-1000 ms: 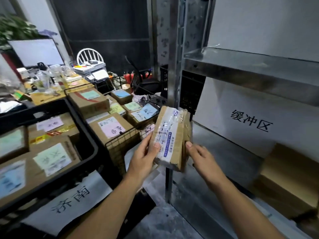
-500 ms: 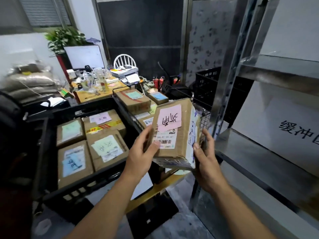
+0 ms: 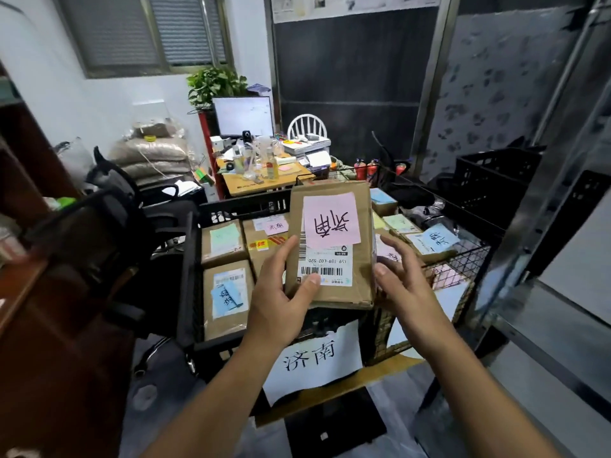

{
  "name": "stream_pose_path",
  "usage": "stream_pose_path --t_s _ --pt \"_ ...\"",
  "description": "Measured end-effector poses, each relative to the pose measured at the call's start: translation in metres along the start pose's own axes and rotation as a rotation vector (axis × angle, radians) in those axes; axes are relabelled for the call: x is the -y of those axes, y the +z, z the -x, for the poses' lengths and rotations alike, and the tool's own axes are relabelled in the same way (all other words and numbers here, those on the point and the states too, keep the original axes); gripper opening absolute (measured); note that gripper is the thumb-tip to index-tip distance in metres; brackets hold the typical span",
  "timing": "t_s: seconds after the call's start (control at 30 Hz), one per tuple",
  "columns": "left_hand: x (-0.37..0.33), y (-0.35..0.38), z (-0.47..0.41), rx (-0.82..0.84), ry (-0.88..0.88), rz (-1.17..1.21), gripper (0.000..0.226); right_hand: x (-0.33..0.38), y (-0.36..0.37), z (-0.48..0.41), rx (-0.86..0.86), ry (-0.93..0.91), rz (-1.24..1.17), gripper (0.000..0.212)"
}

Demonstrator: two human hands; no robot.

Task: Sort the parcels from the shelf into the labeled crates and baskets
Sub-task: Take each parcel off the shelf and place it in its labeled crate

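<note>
Cardboard parcel [image 3: 330,246] upright (label inverted)

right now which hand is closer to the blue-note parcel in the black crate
Left. The left hand, holding the pink-note parcel, is just right of the blue-note parcel; the right hand is farther right.

One wide-angle camera sits on my head, facing forward and down, with both forearms in frame from 6 o'clock. It is nearest my left hand [image 3: 281,299], right hand [image 3: 403,285] and the parcel [image 3: 330,259] at frame centre, just above the black crate [image 3: 190,276]; the desk [image 3: 261,183] lies far off at 12 o'clock, the metal shelf [image 3: 545,342] close at 3 o'clock.
</note>
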State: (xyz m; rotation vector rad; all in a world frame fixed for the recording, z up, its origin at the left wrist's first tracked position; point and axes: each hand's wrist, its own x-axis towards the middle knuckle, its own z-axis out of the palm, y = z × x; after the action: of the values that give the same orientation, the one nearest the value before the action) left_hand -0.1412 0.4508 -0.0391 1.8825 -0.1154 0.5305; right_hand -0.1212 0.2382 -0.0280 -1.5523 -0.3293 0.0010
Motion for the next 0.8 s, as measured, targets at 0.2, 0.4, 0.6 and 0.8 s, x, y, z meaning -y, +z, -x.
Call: stream_pose_path --t_s 0.2,0.4,0.6,0.8 --pt "0.004 -0.025 -0.012 -0.042 0.046 -0.035 0.06 0.004 0.034 -0.034 0.075 0.023 -0.006 0.069" --pt "0.017 -0.053 -0.04 -0.066 0.001 0.015 0.058 -0.006 0.062 -0.088 0.131 0.025 0.021 0.073" --pt "0.059 -0.09 -0.073 -0.267 -0.146 -0.223 0.046 -0.026 0.102 -0.16 0.176 0.123 0.035 0.066" --pt "0.101 -0.123 -0.103 -0.086 -0.293 -0.907 0.06 -0.051 0.141 -0.234 0.253 0.175 0.118 0.063"
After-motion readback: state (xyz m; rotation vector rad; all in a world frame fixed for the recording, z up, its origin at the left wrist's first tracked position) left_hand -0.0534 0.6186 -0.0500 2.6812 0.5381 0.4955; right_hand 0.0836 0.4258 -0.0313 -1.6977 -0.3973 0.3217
